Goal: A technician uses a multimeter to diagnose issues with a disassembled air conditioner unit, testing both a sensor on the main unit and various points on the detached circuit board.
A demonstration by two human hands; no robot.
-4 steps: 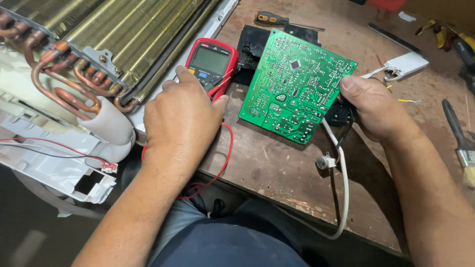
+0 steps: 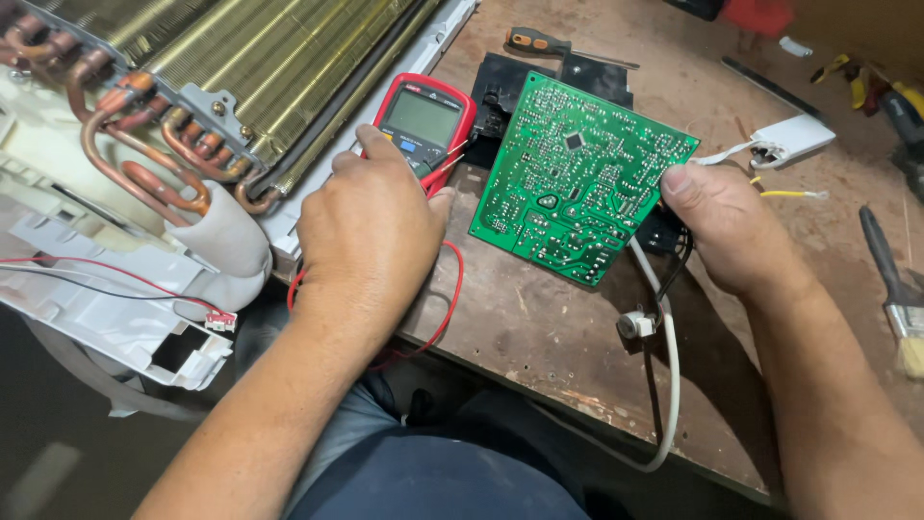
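Copper pipes point(image 2: 144, 164) curled at the far left. The left hand point(image 2: 371, 231) lay curled on the red meter point(image 2: 421, 120), thumb touching it. The right hand point(image 2: 727, 231) pinched the tilted green board point(image 2: 577, 178) by its right edge, above the brown table point(image 2: 539, 327).

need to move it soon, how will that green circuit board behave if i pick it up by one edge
The green circuit board probably stays stiff and feels light: the right hand props it tilted by one edge. The attached white cable may tug. Its solder points look fragile.
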